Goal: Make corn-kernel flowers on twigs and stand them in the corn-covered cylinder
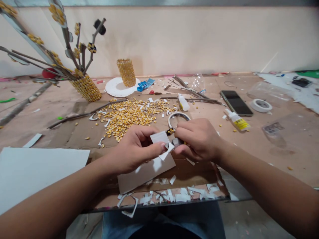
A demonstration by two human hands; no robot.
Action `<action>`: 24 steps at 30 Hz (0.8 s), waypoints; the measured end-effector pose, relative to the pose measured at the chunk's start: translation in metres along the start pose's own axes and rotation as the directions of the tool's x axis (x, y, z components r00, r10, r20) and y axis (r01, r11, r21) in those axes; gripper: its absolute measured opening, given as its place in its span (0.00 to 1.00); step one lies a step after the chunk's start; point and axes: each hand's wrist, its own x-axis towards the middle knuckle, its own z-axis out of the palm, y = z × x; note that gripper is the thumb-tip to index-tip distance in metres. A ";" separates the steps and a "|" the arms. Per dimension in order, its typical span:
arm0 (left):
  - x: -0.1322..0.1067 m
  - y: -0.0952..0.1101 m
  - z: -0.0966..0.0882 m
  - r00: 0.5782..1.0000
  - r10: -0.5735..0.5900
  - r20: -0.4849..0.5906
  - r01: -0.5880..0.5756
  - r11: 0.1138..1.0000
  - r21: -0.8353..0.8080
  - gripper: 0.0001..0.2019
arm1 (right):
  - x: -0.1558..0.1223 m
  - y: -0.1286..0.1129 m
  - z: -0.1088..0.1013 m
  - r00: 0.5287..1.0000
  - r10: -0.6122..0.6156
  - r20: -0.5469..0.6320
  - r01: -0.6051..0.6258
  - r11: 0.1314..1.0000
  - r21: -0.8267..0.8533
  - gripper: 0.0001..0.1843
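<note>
My left hand (141, 149) pinches a small piece of white cardboard (159, 137) between thumb and fingers, above the table's front part. A partly cut flap of it sticks out towards my right hand (199, 139). That hand is closed on what looks like scissors (176, 142); only a short grey part shows at the card's edge, and the fingers hide the rest. Below both hands lies a white cardboard strip (147, 172). Just behind the card is a small black piece bearing yellow kernels (170, 131), close to a tape roll (178, 116).
Loose corn kernels (127, 116) are heaped beyond my left hand. A kernel-covered vase (87, 88) holds branches; a similar cup (126, 73) stands behind. Glue bottles (238, 120), a phone (235, 103) and white tape (261, 105) lie right. Scraps (183, 195) line the front edge.
</note>
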 end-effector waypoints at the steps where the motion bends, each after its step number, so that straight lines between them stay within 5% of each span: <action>1: 0.000 0.001 0.001 1.000 -0.002 0.010 0.002 1.000 0.012 0.14 | 0.000 -0.001 0.000 1.000 0.000 -0.006 0.000 1.000 0.006 0.34; 24: -0.003 0.010 0.003 0.975 -0.052 0.214 0.023 0.990 0.137 0.08 | 0.004 0.002 -0.001 0.993 -0.119 -0.024 0.120 0.992 0.045 0.37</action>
